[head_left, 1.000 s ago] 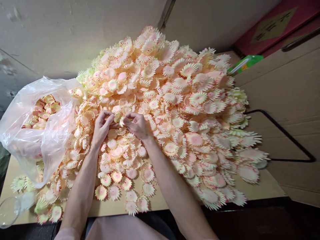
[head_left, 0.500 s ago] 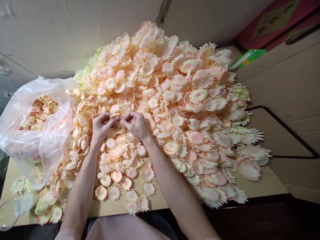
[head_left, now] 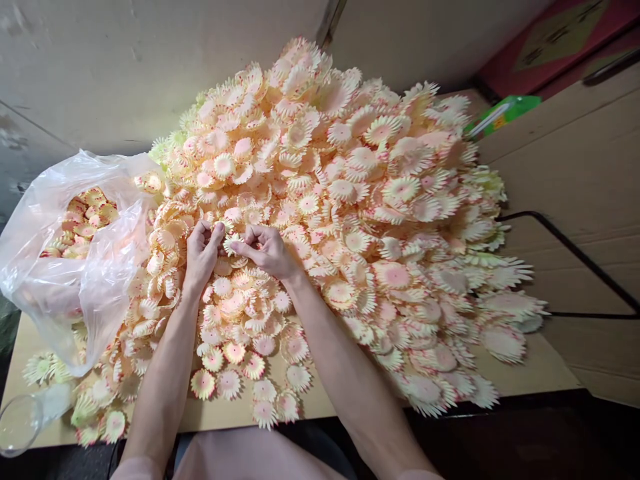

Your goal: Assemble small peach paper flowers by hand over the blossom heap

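Over a big heap of pale cream and pink artificial flower pieces [head_left: 345, 191], my two hands are close together near the front middle. My right hand [head_left: 267, 252] is closed, its thumb and fingertips pinching a small toothed-edged artificial flower piece [head_left: 229, 241]. Beside that piece, my left hand [head_left: 201, 252] is closed with the fingers curled and the thumb pointing up. Whatever lies within its fingers is hidden. More loose flower pieces [head_left: 229, 385] lie on the tabletop between my forearms.
A translucent plastic bag [head_left: 107, 273] at the left holds yellow and red flower pieces [head_left: 85, 223]. A clear cup [head_left: 20, 423] lies on its side at the table's [head_left: 215, 417] front left. Cardboard [head_left: 570, 167] with a black metal bar [head_left: 595, 253] stands right.
My hands have drawn slightly apart, and my left thumb has lifted from the pinch to point up. The small flower piece now shows more plainly between them. The view has shifted slightly.
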Demonstrator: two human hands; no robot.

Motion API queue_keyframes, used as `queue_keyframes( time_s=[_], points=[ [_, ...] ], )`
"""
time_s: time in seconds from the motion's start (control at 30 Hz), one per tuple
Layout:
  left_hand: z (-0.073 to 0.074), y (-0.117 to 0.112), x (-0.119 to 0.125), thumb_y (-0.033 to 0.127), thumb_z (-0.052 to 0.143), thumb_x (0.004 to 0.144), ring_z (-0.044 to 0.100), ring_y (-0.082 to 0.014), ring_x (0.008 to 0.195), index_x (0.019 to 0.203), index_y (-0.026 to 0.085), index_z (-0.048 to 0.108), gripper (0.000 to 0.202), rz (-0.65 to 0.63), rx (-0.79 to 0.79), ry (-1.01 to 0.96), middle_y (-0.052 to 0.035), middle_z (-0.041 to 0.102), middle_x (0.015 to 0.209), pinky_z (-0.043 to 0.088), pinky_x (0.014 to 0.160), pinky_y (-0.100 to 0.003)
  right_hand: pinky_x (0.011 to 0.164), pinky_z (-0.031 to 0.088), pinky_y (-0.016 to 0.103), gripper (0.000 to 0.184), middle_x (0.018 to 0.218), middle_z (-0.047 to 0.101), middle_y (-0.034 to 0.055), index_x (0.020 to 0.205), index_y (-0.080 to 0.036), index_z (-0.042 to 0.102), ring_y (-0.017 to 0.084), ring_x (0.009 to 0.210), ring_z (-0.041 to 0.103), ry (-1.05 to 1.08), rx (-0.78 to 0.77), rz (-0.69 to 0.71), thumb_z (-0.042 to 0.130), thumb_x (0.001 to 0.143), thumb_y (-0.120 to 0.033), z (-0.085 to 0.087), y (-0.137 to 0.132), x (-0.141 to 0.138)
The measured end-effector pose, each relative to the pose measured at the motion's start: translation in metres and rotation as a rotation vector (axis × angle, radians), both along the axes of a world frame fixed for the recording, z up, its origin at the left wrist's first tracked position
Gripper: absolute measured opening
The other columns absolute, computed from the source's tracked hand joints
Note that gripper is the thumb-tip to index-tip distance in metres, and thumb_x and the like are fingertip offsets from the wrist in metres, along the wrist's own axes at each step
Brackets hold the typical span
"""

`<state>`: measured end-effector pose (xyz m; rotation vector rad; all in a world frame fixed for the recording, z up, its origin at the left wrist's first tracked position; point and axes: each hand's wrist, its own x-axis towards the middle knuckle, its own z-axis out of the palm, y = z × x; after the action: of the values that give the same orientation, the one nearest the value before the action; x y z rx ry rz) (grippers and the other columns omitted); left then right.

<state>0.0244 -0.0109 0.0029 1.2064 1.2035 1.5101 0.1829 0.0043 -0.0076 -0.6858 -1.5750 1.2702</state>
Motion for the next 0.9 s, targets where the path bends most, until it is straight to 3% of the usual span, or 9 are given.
queue_keyframes(
  time_s=[0.1, 0.17, 0.33, 0.4, 0.5, 0.6, 0.67, 0.8, 0.9],
  points=[
    [0.002, 0.003, -0.004, 0.056, 0.069, 0.082, 0.05, -0.005, 0.053, 0.083, 0.021, 0.04, 0.046, 0.067, -0.03, -0.147, 0.0057, 0.049, 0.066, 0.044, 0.052, -0.015, 0.061, 0.036, 0.023, 0.047, 0.077, 0.06, 0.0035, 0.066, -0.018, 0.036, 0.01, 0.064, 0.05, 0.12, -0.067, 0.142, 0.074, 0.082, -0.04, 0.003, -0.003, 0.004],
    [0.004, 0.004, -0.006, 0.054, 0.071, 0.081, 0.056, -0.0058, 0.054, 0.085, 0.021, 0.039, 0.046, 0.038, -0.049, -0.219, 0.0058, 0.053, 0.069, 0.049, 0.055, -0.017, 0.062, 0.039, 0.024, 0.049, 0.087, 0.065, 0.0068, 0.066, -0.018, 0.037, 0.011, 0.067, 0.055, 0.186, -0.119, 0.151, 0.076, 0.08, -0.044, 0.004, -0.003, 0.005],
    [0.004, 0.002, -0.007, 0.053, 0.073, 0.08, 0.068, -0.0126, 0.073, 0.083, 0.018, 0.053, 0.04, -0.088, -0.025, -0.173, -0.0006, 0.062, 0.083, 0.058, 0.066, -0.024, 0.06, 0.044, 0.025, 0.051, 0.08, 0.061, 0.0034, 0.077, -0.019, 0.054, 0.014, 0.073, 0.057, 0.216, -0.186, -0.279, 0.081, 0.064, -0.06, 0.0, 0.009, -0.001],
    [0.004, 0.001, -0.008, 0.053, 0.07, 0.082, 0.07, -0.0153, 0.079, 0.082, 0.017, 0.058, 0.038, -0.111, -0.024, -0.161, -0.003, 0.064, 0.086, 0.06, 0.068, -0.027, 0.06, 0.044, 0.024, 0.055, 0.085, 0.064, 0.004, 0.089, -0.019, 0.059, 0.013, 0.074, 0.058, 0.224, -0.181, -0.342, 0.081, 0.063, -0.062, -0.002, 0.013, -0.003],
    [0.002, 0.002, -0.008, 0.053, 0.07, 0.081, 0.069, -0.0168, 0.08, 0.077, 0.014, 0.065, 0.04, -0.117, -0.028, -0.115, -0.0046, 0.066, 0.085, 0.06, 0.069, -0.028, 0.055, 0.041, 0.023, 0.054, 0.085, 0.068, 0.0054, 0.101, -0.019, 0.063, 0.01, 0.064, 0.055, 0.222, -0.184, -0.317, 0.074, 0.072, -0.064, -0.004, 0.013, -0.002],
    [0.002, 0.003, -0.006, 0.049, 0.074, 0.078, 0.068, -0.0154, 0.08, 0.08, 0.013, 0.071, 0.036, -0.055, -0.021, -0.083, -0.0031, 0.068, 0.083, 0.062, 0.074, -0.029, 0.05, 0.038, 0.024, 0.048, 0.07, 0.066, 0.0049, 0.084, -0.017, 0.067, 0.009, 0.053, 0.049, 0.194, -0.171, -0.309, 0.066, 0.081, -0.065, -0.004, 0.009, 0.001],
    [0.003, 0.001, -0.005, 0.045, 0.078, 0.076, 0.069, -0.015, 0.081, 0.085, 0.013, 0.075, 0.033, -0.032, -0.016, -0.079, -0.0031, 0.07, 0.086, 0.062, 0.077, -0.029, 0.052, 0.041, 0.024, 0.045, 0.064, 0.064, 0.0045, 0.071, -0.016, 0.067, 0.01, 0.053, 0.051, 0.182, -0.123, -0.255, 0.07, 0.08, -0.06, -0.004, 0.006, 0.002],
    [0.008, -0.003, -0.005, 0.038, 0.082, 0.074, 0.072, -0.0155, 0.082, 0.099, 0.016, 0.076, 0.034, -0.077, -0.004, -0.026, -0.0059, 0.074, 0.091, 0.061, 0.078, -0.026, 0.06, 0.05, 0.025, 0.027, 0.075, 0.072, 0.0051, 0.076, -0.018, 0.076, 0.013, 0.063, 0.063, 0.141, -0.068, -0.078, 0.084, 0.07, -0.043, -0.003, 0.003, 0.002],
    [0.01, -0.005, -0.006, 0.036, 0.08, 0.076, 0.072, -0.0151, 0.079, 0.102, 0.018, 0.076, 0.032, -0.134, 0.014, 0.021, -0.0065, 0.075, 0.09, 0.06, 0.074, -0.024, 0.068, 0.055, 0.025, 0.026, 0.087, 0.075, 0.0055, 0.087, -0.019, 0.079, 0.015, 0.074, 0.069, 0.121, -0.109, -0.111, 0.085, 0.069, -0.038, -0.002, 0.003, -0.001]
  ],
)
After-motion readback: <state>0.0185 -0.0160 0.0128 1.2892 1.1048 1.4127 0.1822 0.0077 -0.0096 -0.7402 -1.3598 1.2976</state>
